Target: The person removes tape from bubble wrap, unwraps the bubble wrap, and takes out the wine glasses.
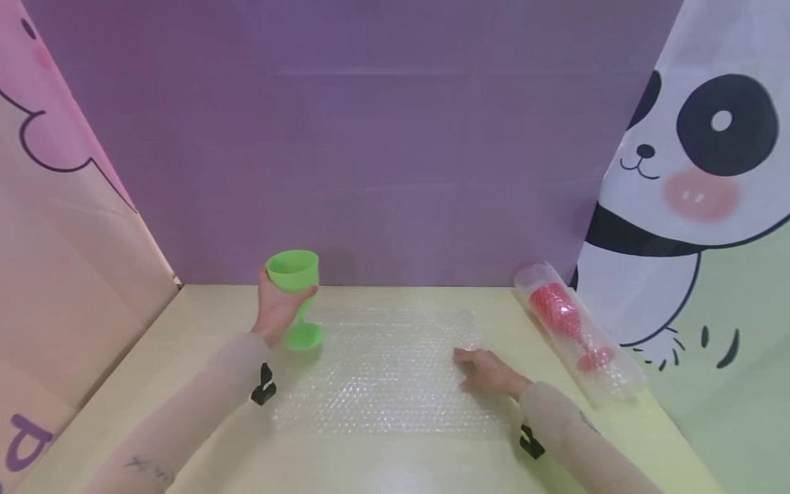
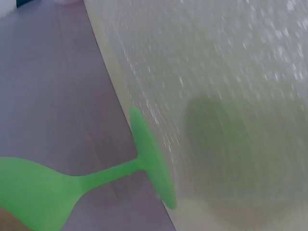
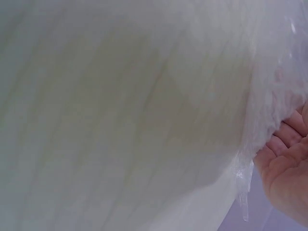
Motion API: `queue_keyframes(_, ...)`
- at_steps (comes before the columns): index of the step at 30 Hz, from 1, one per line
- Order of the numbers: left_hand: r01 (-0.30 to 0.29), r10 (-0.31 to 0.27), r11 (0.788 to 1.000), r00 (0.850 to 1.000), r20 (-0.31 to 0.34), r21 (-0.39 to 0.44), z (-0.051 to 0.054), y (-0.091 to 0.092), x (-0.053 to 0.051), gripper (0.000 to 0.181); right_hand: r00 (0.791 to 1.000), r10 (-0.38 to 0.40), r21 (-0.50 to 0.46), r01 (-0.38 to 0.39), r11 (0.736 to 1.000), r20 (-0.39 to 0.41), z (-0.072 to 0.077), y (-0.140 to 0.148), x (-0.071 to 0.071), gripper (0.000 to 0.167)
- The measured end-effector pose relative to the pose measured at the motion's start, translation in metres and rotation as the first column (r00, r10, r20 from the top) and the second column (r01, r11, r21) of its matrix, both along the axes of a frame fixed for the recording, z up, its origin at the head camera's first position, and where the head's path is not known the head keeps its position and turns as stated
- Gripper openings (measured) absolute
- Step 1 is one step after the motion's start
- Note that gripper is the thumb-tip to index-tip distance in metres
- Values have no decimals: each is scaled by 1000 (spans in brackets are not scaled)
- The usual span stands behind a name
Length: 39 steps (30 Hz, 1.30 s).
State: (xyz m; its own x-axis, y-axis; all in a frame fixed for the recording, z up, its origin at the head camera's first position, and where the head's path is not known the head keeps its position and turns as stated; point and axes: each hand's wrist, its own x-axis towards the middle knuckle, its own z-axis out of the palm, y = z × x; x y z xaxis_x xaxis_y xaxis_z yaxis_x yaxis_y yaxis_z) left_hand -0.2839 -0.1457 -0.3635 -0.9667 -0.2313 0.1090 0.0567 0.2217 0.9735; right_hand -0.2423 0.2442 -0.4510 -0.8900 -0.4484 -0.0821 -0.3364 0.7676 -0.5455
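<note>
Left hand (image 1: 280, 305) and right hand (image 1: 489, 370), both bare. Left sleeve (image 1: 204, 391): long, pale pinkish beige, cuff ending just behind hand; dark scrawled marking (image 1: 149, 468) farther up forearm, not clearly legible. Right sleeve (image 1: 568, 432): matching colour and length; smaller dark mark (image 1: 589, 422) on outer side, illegible. Left wrist piece (image 1: 263, 392): small, black, angular, beside cuff. Right wrist piece (image 1: 531, 447): similar, yellow patch near top.

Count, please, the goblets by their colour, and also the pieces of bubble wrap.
Green goblet: 1, held in the left hand
Red goblet: 1, inside clear wrap
Bubble wrap: 2, the spread sheet and the wrapping round the red goblet
Total: 4
</note>
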Motion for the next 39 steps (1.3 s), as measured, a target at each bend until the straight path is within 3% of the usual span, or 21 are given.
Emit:
queue_keyframes(10,-130,130,991,990,-48,-2,-7,-49,-1,101,1000,-13,-11,13,1000,28,4,-2,4,63)
queue_keyframes(23,-326,327,943,945,-2,71,-14,-109,-4,99,998,-36,-12,37,999,46,2,-2,3,64)
queue_keyframes(29,-363,361,930,932,37,55,-20,-136,1,97,998,-20,-28,22,999,57,-2,-1,1,66)
queue_keyframes(33,-382,381,923,924,29,50,-23,-154,0,97,999,-4,-23,5,1000,40,-1,-1,1,66)
queue_keyframes(39,-360,359,933,932,57,16,-16,-170,2,101,999,-3,-10,4,1000,38,3,0,3,65)
